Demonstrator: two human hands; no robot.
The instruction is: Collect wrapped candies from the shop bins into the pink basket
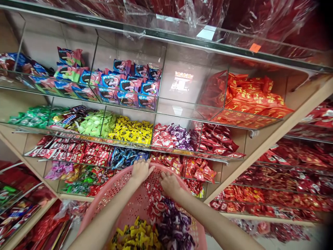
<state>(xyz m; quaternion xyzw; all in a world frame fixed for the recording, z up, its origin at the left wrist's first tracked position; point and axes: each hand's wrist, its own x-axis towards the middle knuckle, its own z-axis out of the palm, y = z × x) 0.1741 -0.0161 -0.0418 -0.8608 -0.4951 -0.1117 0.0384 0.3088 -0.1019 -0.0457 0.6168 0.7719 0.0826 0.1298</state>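
A pink perforated plastic basket (97,196) is tilted up against the front of the candy shelves. Over its far rim lie the fingers of my left hand (139,171), gripping the basket, with the thumb stretched to the right. My right hand (170,184) is inside near the far wall, fingers curled; what they hold, if anything, is hidden. Below that hand are red-and-white wrapped candies (156,201). Purple-and-white wrapped candies (178,225) and yellow wrapped candies (136,236) lie nearer to me in the basket.
Glass shelves hold yellow candies (132,132), red-white and purple candies (171,137), light green packets (93,123), blue-pink packets (127,85) and orange-red packets (252,93). Clear dividers and glass shelf edges (177,151) stand just beyond the basket. More red packets (293,156) fill shelves at right.
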